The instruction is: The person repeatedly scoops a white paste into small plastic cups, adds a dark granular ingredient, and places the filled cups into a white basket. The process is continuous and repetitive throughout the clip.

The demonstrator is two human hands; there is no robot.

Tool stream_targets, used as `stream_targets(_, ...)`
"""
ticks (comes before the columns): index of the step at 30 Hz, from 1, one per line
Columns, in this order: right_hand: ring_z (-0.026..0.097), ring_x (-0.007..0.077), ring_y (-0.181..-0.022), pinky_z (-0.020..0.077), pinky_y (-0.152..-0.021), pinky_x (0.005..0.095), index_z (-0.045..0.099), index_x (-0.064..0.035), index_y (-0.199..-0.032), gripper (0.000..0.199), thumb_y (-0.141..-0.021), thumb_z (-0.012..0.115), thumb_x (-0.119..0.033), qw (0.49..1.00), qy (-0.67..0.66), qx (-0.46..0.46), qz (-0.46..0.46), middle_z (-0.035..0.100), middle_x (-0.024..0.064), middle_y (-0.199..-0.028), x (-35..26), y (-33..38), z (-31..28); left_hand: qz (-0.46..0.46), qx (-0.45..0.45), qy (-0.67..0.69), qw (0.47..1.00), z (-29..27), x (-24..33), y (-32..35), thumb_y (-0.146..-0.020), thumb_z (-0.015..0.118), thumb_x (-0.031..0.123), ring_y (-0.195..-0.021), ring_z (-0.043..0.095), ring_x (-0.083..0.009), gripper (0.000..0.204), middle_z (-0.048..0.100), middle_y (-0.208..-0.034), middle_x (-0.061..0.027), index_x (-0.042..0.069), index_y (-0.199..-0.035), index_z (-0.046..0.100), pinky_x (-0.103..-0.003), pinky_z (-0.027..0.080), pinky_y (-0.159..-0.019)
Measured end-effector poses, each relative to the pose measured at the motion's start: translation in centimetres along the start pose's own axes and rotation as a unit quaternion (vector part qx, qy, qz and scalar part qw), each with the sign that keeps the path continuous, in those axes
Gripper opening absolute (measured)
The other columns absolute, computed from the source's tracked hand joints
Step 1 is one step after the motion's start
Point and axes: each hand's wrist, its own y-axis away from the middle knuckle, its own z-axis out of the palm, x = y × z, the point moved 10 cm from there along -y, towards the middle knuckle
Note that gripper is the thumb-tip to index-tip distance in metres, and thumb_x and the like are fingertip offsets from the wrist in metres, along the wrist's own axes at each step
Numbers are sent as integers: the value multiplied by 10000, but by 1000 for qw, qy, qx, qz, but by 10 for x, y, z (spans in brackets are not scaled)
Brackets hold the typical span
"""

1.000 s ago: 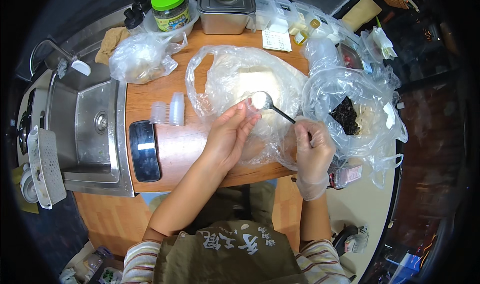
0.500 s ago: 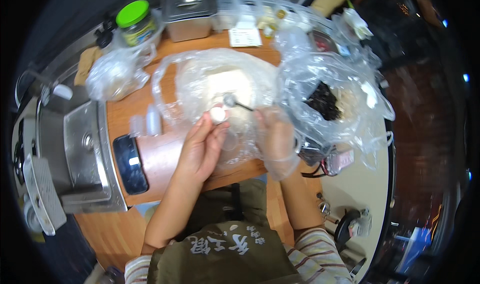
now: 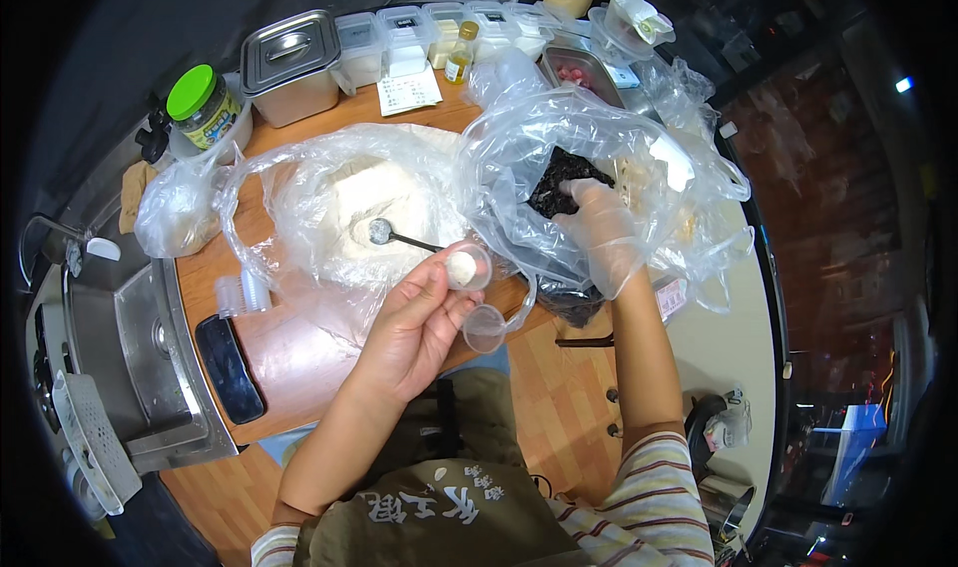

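At the front edge of the wooden tabletop (image 3: 299, 357), the bare left hand (image 3: 414, 332) pinches a small clear cup (image 3: 465, 266) between thumb and fingertips; the cup holds a white lump. A hinged clear lid (image 3: 485, 327) hangs open just below it, past the tabletop's edge. The right hand (image 3: 602, 233), in a thin clear glove, is partly curled and reaches into an open clear plastic bag (image 3: 519, 158), its fingertips on a dark, crinkled mass (image 3: 559, 180) inside; whether it grips any of it I cannot tell. Just left of the cup, a second open plastic bag (image 3: 299, 193) holds white powder, with a metal spoon (image 3: 384, 233) lying bowl-down in it. A third, knotted bag (image 3: 175, 213) sits further left. Two empty small clear cups (image 3: 242, 292) stand beside a black phone (image 3: 230, 367). Along the back stand a green-lidded jar (image 3: 203, 103), a lidded steel container (image 3: 291, 63) and a row of clear tubs (image 3: 439, 33). A steel sink (image 3: 125, 357) lies at the far left.
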Motion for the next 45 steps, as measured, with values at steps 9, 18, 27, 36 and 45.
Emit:
stream_targets(9,683,332,-824,533,-761,399,716,-23,-1026,207,-819,700,-24,990,-111,43,72,696,181,-880,34,4,-25,-30,-71,-38,996,54,-26,-49,-1040,540,238,-1102,579,-174,448,606,-1260,-115,-20,-1398,463,-302,465,-1008)
stream_targets(18,563,72,-783,474,-730,236,723,-19,-1094,225,-874,690,14,929,-341,38,136,657,-10,-881,38,3,-44,-55,-27,-67,996,56,-64,-95,-1055,498,199,-1132,579,-162,381,607,-1254,-109,-14,-1370,493,-294,470,-1028)
stream_targets(27,619,130,-836,503,-733,268,727,-16,-994,137,-869,697,30,880,-416,207,98,684,52,-959,2,29,-71,-44,-3,-16,999,53,-70,-94,-1039,540,173,-1104,598,-170,408,618,-1212,-106,-58,-1370,476,-324,480,-1053)
stream_targets(36,654,196,-923,524,-817,306,727,-20,-1045,193,-867,686,41,939,-317,123,-58,692,94,-1009,-28,30,-72,-40,14,13,999,47,-73,-99,-1054,497,154,-1108,587,-151,414,578,-1231,-89,-47,-1410,427,-334,471,-1070)
stream_targets(45,659,165,-941,520,-801,286,711,-43,-1118,233,-909,636,27,906,-403,113,60,700,99,-1023,1,26,-75,-43,-70,15,997,55,-72,-96,-1059,481,177,-1149,587,-208,478,569,-1296,-112,-23,-1475,358,-340,448,-1068)
